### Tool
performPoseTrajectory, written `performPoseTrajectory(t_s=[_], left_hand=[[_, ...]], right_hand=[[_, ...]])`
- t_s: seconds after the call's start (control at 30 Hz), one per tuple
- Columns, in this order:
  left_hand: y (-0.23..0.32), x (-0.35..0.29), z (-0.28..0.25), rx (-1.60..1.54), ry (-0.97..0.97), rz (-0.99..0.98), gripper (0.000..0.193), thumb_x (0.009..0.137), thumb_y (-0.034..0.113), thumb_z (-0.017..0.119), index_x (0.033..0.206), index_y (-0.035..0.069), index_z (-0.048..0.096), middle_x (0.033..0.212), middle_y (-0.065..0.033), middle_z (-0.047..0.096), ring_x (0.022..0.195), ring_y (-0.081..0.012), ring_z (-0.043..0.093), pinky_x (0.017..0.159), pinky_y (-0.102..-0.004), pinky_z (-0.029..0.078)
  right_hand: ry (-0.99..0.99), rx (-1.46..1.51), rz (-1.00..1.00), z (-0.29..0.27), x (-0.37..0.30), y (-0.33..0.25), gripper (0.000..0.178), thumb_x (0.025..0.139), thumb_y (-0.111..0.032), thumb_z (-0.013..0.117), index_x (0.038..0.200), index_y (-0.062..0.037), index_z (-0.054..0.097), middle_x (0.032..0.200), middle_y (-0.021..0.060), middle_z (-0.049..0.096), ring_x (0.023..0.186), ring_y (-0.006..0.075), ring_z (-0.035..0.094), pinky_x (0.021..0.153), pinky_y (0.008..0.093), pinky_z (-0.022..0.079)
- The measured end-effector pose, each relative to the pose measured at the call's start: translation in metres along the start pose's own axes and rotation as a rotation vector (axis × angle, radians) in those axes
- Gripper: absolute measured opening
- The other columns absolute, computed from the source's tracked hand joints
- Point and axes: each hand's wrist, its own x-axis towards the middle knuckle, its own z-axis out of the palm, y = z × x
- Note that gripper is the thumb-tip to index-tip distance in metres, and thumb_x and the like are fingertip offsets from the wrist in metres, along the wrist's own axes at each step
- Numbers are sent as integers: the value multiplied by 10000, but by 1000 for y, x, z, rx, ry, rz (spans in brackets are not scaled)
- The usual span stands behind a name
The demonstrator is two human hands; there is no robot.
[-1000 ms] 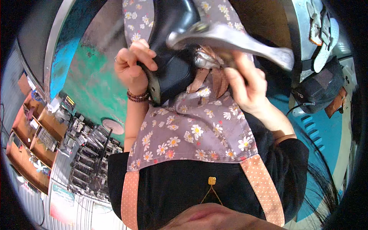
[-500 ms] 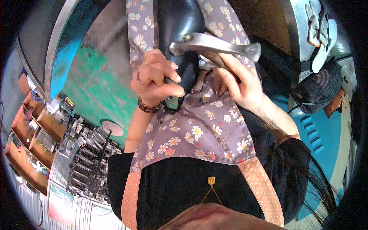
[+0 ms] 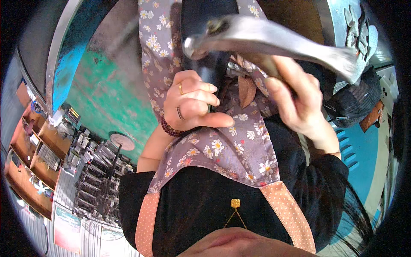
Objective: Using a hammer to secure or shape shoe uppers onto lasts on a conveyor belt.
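My right hand (image 3: 299,96) is closed round the handle of a cobbler's hammer, with the thumb along it. The hammer's metal head (image 3: 274,36) is raised and blurred, its round face at the left and its flared end at the right. Under the round face, a shiny black leather piece that looks like a boot (image 3: 201,15) lies across my lap. My left hand (image 3: 192,100) curls round its near part, fingers bent and thumb stretched out to the right. A brown leaf-shaped flap (image 3: 247,92) lies on my flowered apron (image 3: 218,147), between the hands.
At the left are a wooden shelf box (image 3: 47,145) and a rack of dark metal parts (image 3: 96,180). A round pale disc (image 3: 122,140) lies on the green floor (image 3: 100,90). Worn gloves (image 3: 353,30) and a black mesh bag (image 3: 357,96) are at the right.
The hammer has risen toward the camera and shifted right with my right hand. My left hand has moved slightly right, and the dark greenish end below it no longer shows.
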Motion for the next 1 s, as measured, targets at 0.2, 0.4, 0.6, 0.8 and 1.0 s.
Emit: performPoseTrajectory(t_s=[0.2,0.4,0.6,0.8,1.0], left_hand=[[-3,0,2,50,-36,49,567,522,338,919,794,149,458,792,31,651,782,-182,654,717,-357,467],[6,2,4,58,-58,62,502,582,347,900,755,150,473,763,33,638,765,-183,653,719,-354,484],[14,1,0,93,-116,16,469,566,347,908,744,148,522,752,36,635,765,-180,652,725,-357,484],[0,-1,2,38,-21,34,507,557,315,915,770,148,485,779,39,650,762,-179,654,729,-352,475],[-5,6,3,3,-3,26,531,557,274,916,744,155,434,762,44,662,774,-183,665,719,-357,465]], right_hand=[[-559,-203,350,-16,12,-21,295,850,14,647,1144,20,621,1035,184,688,902,290,695,801,347,538],[-423,-185,260,-8,8,-21,213,822,52,638,1032,31,660,1073,197,674,915,340,681,772,379,553],[-175,-23,54,-10,-7,-6,336,865,-61,642,1198,-56,609,728,83,656,622,248,667,556,343,536],[-210,-141,123,0,-20,4,348,871,-86,651,1216,-113,615,759,119,644,629,288,654,561,358,527],[-172,-29,228,13,-42,13,331,880,-76,642,1197,10,600,896,199,677,731,302,691,655,354,541]])
